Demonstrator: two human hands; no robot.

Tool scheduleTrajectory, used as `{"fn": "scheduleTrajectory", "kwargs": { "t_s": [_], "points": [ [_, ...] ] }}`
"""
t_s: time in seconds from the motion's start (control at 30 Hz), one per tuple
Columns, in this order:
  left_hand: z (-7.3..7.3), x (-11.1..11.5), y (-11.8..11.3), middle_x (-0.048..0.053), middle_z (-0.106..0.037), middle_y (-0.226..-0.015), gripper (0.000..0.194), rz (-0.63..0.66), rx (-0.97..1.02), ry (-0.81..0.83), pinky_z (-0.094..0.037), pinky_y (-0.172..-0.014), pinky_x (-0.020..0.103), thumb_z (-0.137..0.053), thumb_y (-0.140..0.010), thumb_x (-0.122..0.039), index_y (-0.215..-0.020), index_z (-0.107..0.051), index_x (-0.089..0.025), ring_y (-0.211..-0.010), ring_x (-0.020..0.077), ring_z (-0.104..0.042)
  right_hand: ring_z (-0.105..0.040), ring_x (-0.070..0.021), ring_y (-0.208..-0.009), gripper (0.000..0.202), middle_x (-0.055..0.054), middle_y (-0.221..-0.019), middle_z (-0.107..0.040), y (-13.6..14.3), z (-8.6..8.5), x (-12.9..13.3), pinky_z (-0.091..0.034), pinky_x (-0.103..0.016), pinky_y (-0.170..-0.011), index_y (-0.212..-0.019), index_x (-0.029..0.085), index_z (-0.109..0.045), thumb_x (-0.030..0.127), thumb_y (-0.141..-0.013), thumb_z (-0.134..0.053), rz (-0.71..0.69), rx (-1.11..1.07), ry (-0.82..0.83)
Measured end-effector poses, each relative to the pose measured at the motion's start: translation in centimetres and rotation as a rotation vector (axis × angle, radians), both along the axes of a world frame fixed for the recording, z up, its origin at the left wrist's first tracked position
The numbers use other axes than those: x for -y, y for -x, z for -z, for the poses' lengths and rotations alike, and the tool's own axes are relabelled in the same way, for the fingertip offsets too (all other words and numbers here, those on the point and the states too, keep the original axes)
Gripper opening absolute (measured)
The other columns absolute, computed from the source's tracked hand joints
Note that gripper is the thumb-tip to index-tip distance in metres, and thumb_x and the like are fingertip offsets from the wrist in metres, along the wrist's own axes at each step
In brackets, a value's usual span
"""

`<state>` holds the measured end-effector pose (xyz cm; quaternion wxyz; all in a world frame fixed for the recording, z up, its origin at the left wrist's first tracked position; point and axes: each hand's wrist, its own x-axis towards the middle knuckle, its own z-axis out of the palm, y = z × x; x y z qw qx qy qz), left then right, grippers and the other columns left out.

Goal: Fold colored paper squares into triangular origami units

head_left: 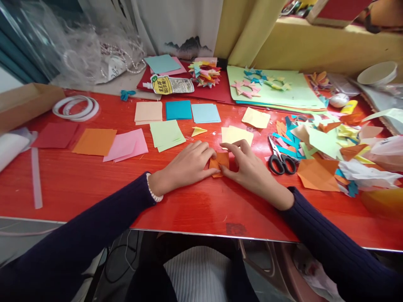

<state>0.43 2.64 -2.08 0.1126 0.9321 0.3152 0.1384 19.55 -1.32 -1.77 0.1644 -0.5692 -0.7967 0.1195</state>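
Note:
A small folded orange paper (220,162) lies on the red table in front of me. My left hand (189,165) rests on its left side, thumb and fingers pressed on the paper. On its right side is my right hand (247,165), its thumb touching the paper's edge and its index finger raised and spread apart. Just beyond my left hand lies a small folded yellow piece (199,131). Pale yellow sheets (237,135) lie behind my right hand, and a light green stack (167,134) is behind my left hand.
Black-handled scissors (281,162) and a heap of paper scraps (327,138) lie to the right. Pink (126,145), orange (94,141) and red sheets (56,135) line the left. White tape rolls (76,108) and a pouch (173,84) sit farther back.

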Motion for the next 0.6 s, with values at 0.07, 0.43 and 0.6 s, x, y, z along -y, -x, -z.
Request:
{"fn": "scheduleTrajectory", "kwargs": {
  "t_s": [0.07,0.43,0.6],
  "points": [
    [-0.07,-0.06,0.05,0.008,-0.055,-0.094,0.029,0.013,-0.035,-0.099,-0.04,-0.085,0.037,-0.047,-0.088,-0.039,-0.094,-0.056,-0.012,-0.089,0.021,-0.048,-0.055,-0.019,-0.08,0.052,-0.013,-0.112,-0.048,0.06,-0.12,0.15,-0.044,-0.029,-0.054,-0.129,0.015,-0.044,0.03,-0.079,-0.053,-0.007,0.041,-0.016],
    [-0.02,0.23,0.31,0.013,-0.057,-0.101,0.033,0.06,-0.048,-0.27,-0.045,-0.083,0.034,-0.038,-0.086,-0.013,-0.116,-0.048,-0.005,-0.093,0.0228,-0.053,-0.053,-0.0159,-0.073,0.041,-0.014,-0.118,-0.047,0.21,-0.19,0.43,-0.026,-0.023,-0.037,-0.124,0.016,-0.047,0.025,-0.084,-0.044,-0.012,0.22,-0.203],
    [-0.12,-0.21,0.61,0.012,-0.057,-0.102,0.018,0.078,-0.071,-0.249,-0.045,-0.084,0.037,-0.04,-0.084,-0.014,-0.09,-0.057,-0.01,-0.094,0.0233,-0.054,-0.05,-0.0145,-0.064,0.031,-0.008,-0.09,-0.057,-0.34,0.35,0.04,-0.022,-0.026,-0.042,-0.114,0.016,-0.055,0.02,-0.09,-0.035,-0.025,0.31,-0.218]
  ]
}}
